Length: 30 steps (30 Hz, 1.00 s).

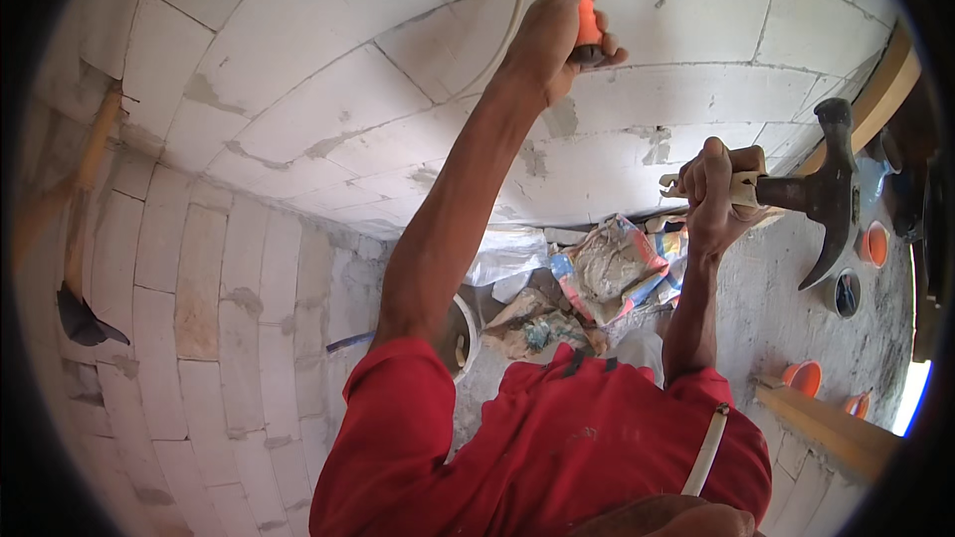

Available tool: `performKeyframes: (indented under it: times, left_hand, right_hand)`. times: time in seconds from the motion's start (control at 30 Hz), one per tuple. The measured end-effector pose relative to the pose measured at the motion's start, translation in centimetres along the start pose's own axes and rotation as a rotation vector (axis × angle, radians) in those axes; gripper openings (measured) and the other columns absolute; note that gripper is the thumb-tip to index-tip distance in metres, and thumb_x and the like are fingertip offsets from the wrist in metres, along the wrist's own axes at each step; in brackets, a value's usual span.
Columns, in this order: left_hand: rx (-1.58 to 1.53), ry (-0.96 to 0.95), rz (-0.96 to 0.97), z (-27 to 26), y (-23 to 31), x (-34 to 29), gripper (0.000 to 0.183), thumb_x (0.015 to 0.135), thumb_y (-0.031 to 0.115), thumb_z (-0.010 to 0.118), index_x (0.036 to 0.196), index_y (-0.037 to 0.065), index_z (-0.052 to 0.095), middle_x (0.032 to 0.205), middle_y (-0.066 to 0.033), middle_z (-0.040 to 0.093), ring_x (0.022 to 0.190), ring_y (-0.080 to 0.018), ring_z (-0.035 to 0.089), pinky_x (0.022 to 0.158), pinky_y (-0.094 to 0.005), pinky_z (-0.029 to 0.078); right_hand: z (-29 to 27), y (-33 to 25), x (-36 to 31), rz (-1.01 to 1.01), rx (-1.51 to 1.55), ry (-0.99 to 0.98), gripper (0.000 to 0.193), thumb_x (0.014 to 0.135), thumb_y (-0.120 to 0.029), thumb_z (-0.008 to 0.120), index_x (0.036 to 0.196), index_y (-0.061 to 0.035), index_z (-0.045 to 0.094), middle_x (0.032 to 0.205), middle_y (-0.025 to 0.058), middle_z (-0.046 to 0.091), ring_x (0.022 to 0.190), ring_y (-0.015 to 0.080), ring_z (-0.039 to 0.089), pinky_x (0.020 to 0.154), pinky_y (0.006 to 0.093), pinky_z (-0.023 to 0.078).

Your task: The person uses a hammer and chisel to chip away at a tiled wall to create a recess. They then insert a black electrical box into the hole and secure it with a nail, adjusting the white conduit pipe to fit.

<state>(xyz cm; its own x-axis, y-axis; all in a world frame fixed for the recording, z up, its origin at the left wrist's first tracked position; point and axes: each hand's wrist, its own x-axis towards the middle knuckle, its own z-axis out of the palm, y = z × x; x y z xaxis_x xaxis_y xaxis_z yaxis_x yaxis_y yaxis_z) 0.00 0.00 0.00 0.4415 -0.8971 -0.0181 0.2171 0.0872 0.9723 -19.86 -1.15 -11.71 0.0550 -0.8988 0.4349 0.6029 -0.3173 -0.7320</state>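
Note:
My left hand (559, 32) is raised to the block wall (686, 30), fingers wrapped round the orange grip of a chisel (589, 22). Its metal blade points up at a rough, chipped spot at the top edge of view; whether the tip touches the wall I cannot tell. A thin pale cable (510, 30) hangs just left of the chisel. Lower and to the right, my right hand (714, 197) grips the pale, worn handle of a claw hammer (832, 194). The hammer's dark head is apart from the chisel, claw curving downward.
Cement bags (612, 264) and rubble lie at the wall's foot, beside a white bucket (468, 333). A long-handled tool (85, 199) hangs along the left wall. Orange buckets (874, 243), a dark bucket (845, 294) and a wooden beam (826, 426) are at the right.

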Motion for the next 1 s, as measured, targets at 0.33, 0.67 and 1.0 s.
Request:
performKeyframes:
  times: [0.33,0.67,1.0]
  left_hand:
    - [0.126,0.096,0.229,-0.3,-3.5,5.0,0.042,0.107,0.050,0.047,0.108,0.009,0.044,0.082,-0.0047,0.053,0.063,-0.0169,0.059,0.079,-0.0427,0.060]
    - [0.058,0.102,0.339,0.7,-4.4,5.5,0.043,0.106,0.051,0.046,0.100,0.009,0.044,0.080,-0.0045,0.052,0.063,-0.0183,0.057,0.083,-0.0432,0.059]
    - [-0.172,0.021,0.264,2.7,-2.5,5.9,0.038,0.108,0.039,0.045,0.097,0.003,0.043,0.089,-0.0078,0.048,0.077,-0.0271,0.061,0.104,-0.0529,0.056]
  right_hand:
    - [-4.2,2.9,-2.8,0.191,0.027,0.076,0.031,0.097,-0.013,0.071,0.080,-0.0091,0.045,0.053,-0.0023,0.046,0.044,0.0038,0.039,0.041,0.0252,0.034]
    - [-3.7,5.9,-4.0,0.186,0.086,0.121,0.030,0.099,-0.009,0.067,0.080,-0.0085,0.043,0.054,-0.0012,0.046,0.044,0.0041,0.038,0.041,0.0263,0.037]
    - [7.9,10.3,-2.5,0.166,0.443,0.182,0.025,0.102,-0.015,0.055,0.078,-0.0107,0.048,0.055,-0.0031,0.043,0.042,0.0098,0.035,0.042,0.0294,0.034]
